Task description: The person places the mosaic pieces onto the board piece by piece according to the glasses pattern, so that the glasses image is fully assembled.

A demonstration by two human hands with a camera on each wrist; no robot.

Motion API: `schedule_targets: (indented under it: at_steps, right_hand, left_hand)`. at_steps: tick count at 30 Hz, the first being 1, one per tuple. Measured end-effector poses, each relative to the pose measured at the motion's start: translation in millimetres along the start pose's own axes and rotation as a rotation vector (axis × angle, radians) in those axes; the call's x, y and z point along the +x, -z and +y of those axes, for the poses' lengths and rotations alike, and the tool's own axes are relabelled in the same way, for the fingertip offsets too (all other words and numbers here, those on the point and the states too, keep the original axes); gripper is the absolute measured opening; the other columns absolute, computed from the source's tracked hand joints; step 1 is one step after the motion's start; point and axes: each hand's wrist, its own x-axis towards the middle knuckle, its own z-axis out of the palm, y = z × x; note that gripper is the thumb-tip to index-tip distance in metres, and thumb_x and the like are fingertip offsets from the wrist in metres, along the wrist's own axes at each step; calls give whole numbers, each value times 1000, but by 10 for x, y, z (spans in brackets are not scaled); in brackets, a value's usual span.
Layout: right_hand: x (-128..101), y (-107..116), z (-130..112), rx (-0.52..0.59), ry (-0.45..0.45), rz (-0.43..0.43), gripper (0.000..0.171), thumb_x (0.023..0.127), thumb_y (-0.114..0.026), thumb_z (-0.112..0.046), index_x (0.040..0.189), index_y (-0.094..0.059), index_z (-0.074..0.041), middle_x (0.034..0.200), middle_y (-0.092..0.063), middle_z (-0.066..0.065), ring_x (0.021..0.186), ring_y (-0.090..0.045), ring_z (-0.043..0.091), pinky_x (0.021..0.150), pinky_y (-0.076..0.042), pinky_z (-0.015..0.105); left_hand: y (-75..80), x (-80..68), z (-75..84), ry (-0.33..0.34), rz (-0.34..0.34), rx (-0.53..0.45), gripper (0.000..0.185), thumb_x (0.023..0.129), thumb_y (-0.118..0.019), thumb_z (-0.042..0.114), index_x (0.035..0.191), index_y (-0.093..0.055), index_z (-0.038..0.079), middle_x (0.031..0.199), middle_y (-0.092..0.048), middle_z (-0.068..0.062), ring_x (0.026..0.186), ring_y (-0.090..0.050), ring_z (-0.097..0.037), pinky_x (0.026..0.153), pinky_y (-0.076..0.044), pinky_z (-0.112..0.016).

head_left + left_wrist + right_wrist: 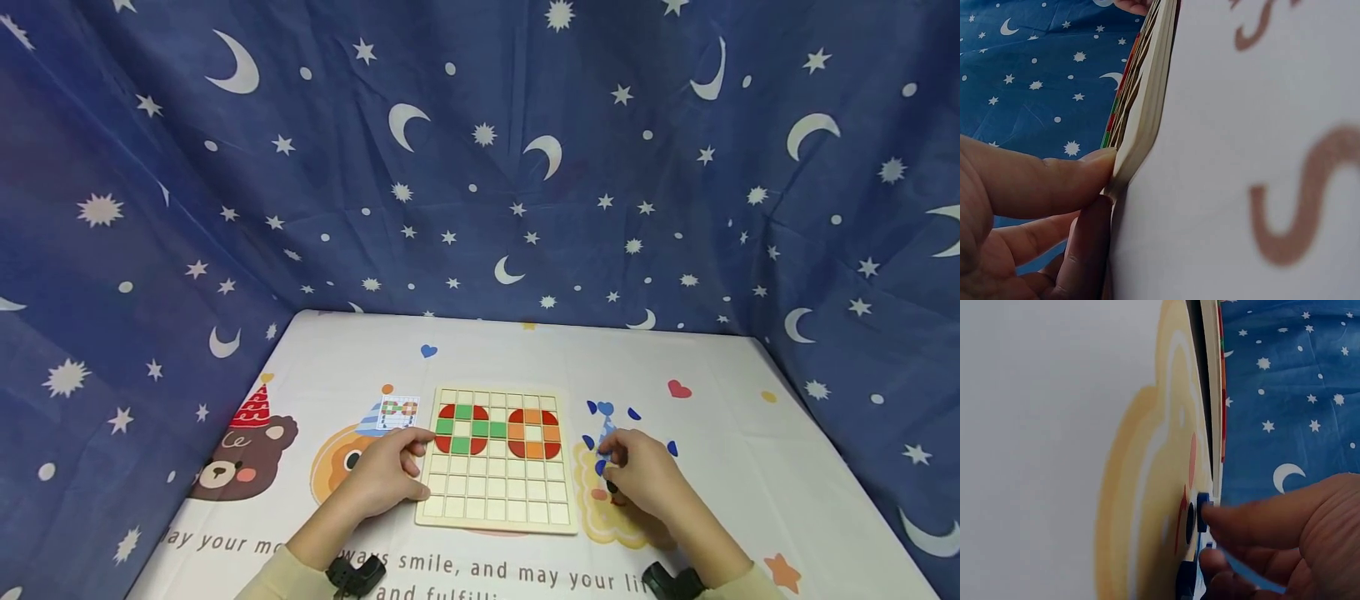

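A wooden grid board lies on the table, with red, green and orange pieces set in its upper rows. My left hand is at its left side, thumb and forefinger touching the edge. Up close, the left thumb presses at the board's corner. To the right of the board, my right hand reaches down among several loose blue quarter-round pieces. Its thumb and forefinger are apart, fingertips right at one blue piece lying low on the cloth. Another blue piece lies near them.
A small pattern card lies beyond my left hand, near the board's upper left corner. The white tablecloth has printed bears, hearts and lettering. A blue star-patterned curtain closes off the back and sides.
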Motion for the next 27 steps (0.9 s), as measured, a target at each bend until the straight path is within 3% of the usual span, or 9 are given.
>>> schedule_targets:
  at_steps: [4,9,17,27]
  right_hand:
    - [-37,28,-17,-43,-3,7,27,80,-89,-14,101,-72,-12,87,-60,1,81,-56,18,72,-45,34]
    - [-60,-4,-56,-60,-13,27,33,77,-95,-23,97,-72,-12,86,-60,0,80,-56,17,73,-44,33]
    - [-39,-62,-97,-40,-8,41,21,84,-88,-8,92,-70,-11,81,-60,2,72,-57,16,61,-46,27]
    - [-66,-69,-117,-14,35,-1,19,85,-87,-7,92,-71,-13,81,-62,-2,73,-59,13,64,-49,25]
  left_hand:
    - [2,-4,11,-5,3,9,79,63,-95,-5,136,-70,13,104,-61,0,82,-58,-16,72,-48,-28]
    - [6,-6,18,-6,6,6,79,64,-95,-5,136,-70,13,104,-61,0,82,-58,-15,72,-48,-28]
    - [-6,4,0,-6,7,1,79,63,-95,-5,136,-71,13,104,-61,0,82,-57,-16,71,-48,-27]
    - [-4,10,-9,-9,11,15,79,62,-97,-4,135,-71,13,103,-62,2,80,-58,-14,72,-48,-28]
